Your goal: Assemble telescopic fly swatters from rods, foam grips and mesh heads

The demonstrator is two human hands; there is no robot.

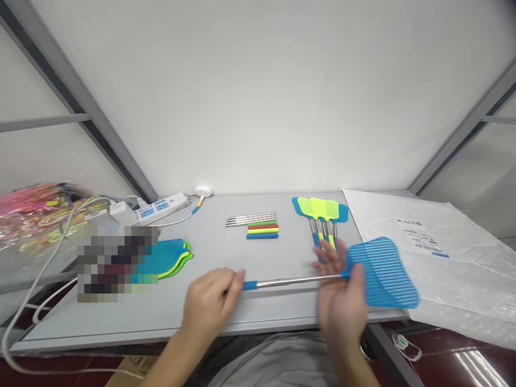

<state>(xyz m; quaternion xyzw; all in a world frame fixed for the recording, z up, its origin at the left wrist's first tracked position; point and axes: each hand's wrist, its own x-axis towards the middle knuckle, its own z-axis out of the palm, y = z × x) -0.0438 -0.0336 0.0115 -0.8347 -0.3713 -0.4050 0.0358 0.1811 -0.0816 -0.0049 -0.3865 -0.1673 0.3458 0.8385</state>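
A blue fly swatter (381, 271) with a metal rod lies level across the front of the table, held off the surface. My left hand (213, 298) is closed round its blue handle, hiding most of it. At the other end my right hand (341, 295), palm up and slightly blurred, holds the swatter where rod meets head; its thumb lies over the head and its fingers are loosely spread behind. Just beyond those fingers lie several fly swatters (320, 208) with yellow-green and blue heads. Metal rods (250, 219) and coloured handles (263, 230) sit mid-table.
Blue and green swatter heads (163, 258) are stacked at the left beside a pixelated patch. A power strip (161, 208) with white cables stands behind them. White bubble wrap packaging (439, 258) covers the right end. Bagged colourful items (36, 215) are at far left.
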